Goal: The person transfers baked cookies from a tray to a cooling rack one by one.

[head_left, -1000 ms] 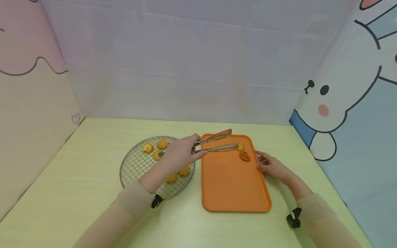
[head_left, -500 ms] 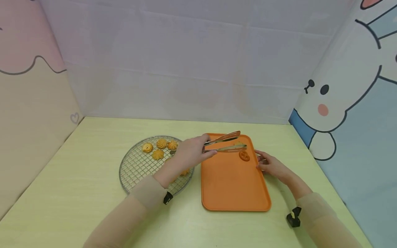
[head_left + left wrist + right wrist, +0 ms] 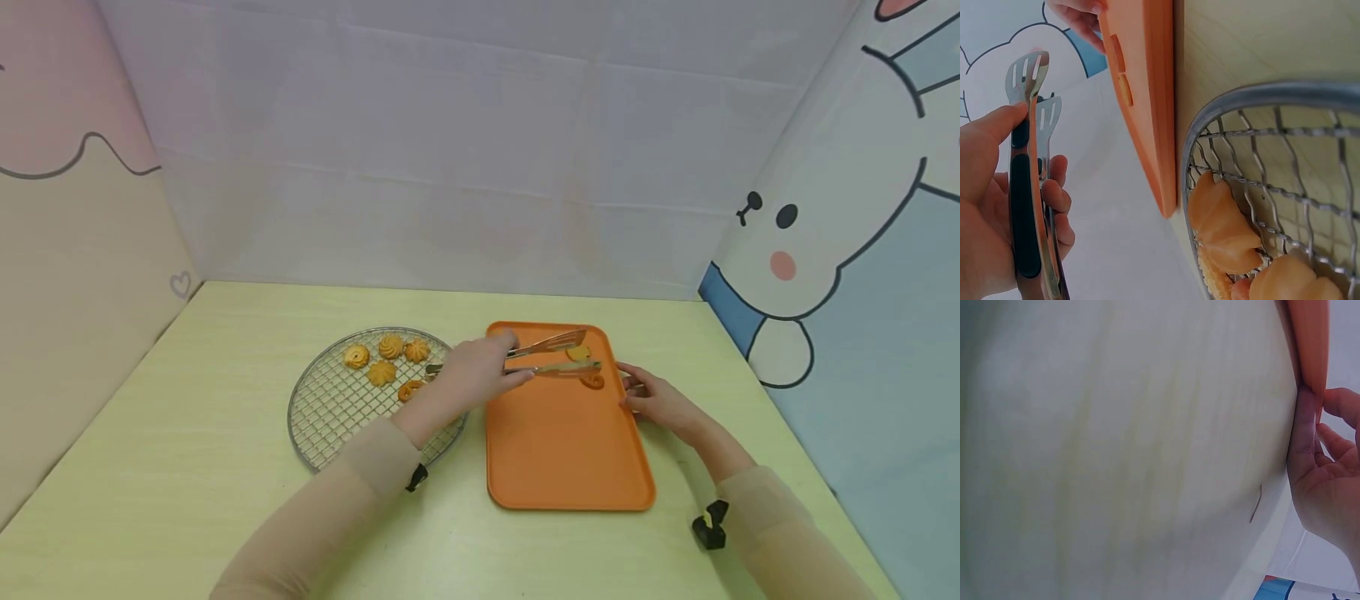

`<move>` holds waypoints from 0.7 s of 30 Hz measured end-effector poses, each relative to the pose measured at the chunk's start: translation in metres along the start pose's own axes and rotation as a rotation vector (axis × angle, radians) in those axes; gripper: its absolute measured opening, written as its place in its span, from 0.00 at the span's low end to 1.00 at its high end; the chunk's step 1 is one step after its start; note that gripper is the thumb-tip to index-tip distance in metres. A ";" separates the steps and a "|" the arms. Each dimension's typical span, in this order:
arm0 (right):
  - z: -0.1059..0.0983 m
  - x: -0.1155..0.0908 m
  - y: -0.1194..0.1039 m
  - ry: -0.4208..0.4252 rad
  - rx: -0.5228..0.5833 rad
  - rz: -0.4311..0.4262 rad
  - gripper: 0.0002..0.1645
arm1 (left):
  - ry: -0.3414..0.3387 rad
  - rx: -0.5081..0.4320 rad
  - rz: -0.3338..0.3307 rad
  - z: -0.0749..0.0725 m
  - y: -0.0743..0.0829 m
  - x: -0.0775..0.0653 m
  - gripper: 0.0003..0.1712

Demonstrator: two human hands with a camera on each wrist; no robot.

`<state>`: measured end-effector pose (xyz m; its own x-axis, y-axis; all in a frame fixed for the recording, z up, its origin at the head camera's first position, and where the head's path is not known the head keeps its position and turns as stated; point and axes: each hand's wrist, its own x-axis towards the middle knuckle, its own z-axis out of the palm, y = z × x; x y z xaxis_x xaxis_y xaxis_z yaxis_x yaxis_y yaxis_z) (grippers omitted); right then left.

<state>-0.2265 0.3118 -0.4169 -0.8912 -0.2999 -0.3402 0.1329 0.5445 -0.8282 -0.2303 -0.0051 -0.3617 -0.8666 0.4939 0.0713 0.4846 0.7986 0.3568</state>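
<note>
My left hand (image 3: 472,373) holds metal tongs (image 3: 566,369) over the far part of an orange tray (image 3: 564,454). The tongs' slotted ends stand apart, and the left wrist view shows nothing between those ends (image 3: 1027,74). On the tray lie a round yellow cookie (image 3: 578,353) and a brown pretzel-shaped cookie (image 3: 592,382), partly covered by the tongs in the head view. At the tray's right edge, my right hand (image 3: 663,406) grips the rim between thumb and fingers, as the right wrist view confirms.
Left of the tray stands a round wire rack (image 3: 330,410) bearing several cookies (image 3: 382,372), one of them pretzel-shaped (image 3: 409,390). My left forearm (image 3: 352,492) crosses its near right part and hides some. A pale wall (image 3: 450,167) closes off the table's back.
My left hand has moved to the right with the tongs, then slightly nearer to me, so the tongs now hang over the pretzel-shaped cookie. The right hand and the tray have stayed put.
</note>
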 end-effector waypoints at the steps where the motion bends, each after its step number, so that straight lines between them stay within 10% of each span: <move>1: 0.000 0.000 0.000 0.000 -0.002 -0.003 0.40 | -0.006 0.005 -0.004 0.002 0.000 0.001 0.27; 21: 0.000 0.001 0.004 0.018 0.005 0.013 0.39 | -0.160 0.232 -0.044 0.032 0.009 0.027 0.30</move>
<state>-0.2273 0.3136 -0.4203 -0.8969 -0.2786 -0.3434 0.1469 0.5447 -0.8256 -0.2459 0.0262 -0.3862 -0.8666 0.4899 -0.0945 0.4769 0.8690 0.1322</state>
